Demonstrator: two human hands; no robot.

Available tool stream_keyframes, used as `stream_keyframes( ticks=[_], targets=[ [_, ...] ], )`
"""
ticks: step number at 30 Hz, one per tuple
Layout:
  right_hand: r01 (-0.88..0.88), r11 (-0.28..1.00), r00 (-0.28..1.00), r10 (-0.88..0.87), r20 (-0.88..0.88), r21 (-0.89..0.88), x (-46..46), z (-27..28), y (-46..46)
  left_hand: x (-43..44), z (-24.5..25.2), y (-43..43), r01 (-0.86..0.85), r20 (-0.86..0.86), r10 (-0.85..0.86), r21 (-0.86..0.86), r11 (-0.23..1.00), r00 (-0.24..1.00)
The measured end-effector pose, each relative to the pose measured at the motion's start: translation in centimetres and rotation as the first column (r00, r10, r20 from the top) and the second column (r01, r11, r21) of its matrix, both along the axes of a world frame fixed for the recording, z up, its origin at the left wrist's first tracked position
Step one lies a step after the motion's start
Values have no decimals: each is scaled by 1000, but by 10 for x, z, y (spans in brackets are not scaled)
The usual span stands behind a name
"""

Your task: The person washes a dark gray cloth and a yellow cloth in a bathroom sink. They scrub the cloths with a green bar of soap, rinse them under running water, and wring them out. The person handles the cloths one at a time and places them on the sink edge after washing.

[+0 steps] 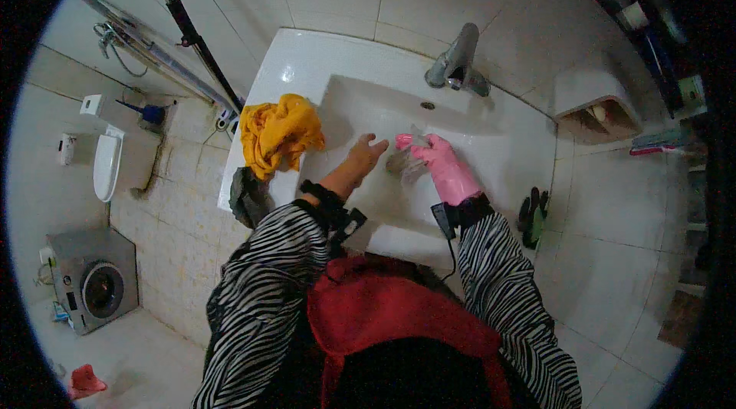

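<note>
My left hand point(362, 160) is bare and held over the white washbasin point(368, 90), fingers apart, with nothing in it. A pink rubber glove covers my right hand point(434, 156), whose fingers are closed on a thin, translucent whitish item point(409, 168), perhaps a plastic glove or bag; blur hides its exact kind. Behind the hands stands a chrome faucet point(460, 58) on the basin's back ledge, with a drain or overflow hole point(427, 105) below it. A bunched orange cloth point(282, 133) lies on the left ledge.
A dark grey cloth point(248, 197) hangs at the basin's left edge. Green-and-black gloves point(533, 219) are at its right side. Black and metal poles point(192, 35) lean at the back left. A white tissue holder point(598, 104) is on the right wall. A toilet point(107, 164) and washing machine point(95, 282) stand left.
</note>
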State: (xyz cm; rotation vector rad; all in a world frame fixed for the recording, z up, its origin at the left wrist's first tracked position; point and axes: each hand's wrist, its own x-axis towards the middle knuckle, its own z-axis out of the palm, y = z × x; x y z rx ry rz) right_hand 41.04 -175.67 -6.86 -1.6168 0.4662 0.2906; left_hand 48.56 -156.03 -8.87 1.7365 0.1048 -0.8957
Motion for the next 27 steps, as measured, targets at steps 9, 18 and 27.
stream_keyframes(
  ticks=[9, 18, 27],
  targets=[
    [212, 394, 895, -445, -16, 894, 15, -2, -14, 5, -45, -65, -421, -421, 221, -474, 773, 880],
    [723, 456, 666, -659, -349, 520, 35, 26, 34, 12, -7, -91, 32, 551, 93, -213, 977, 829],
    [290, 524, 873, -487, 2, 801, 32, 2, 58, -14, -5, -71, 241, 856, -60, -76, 968, 514]
  ],
)
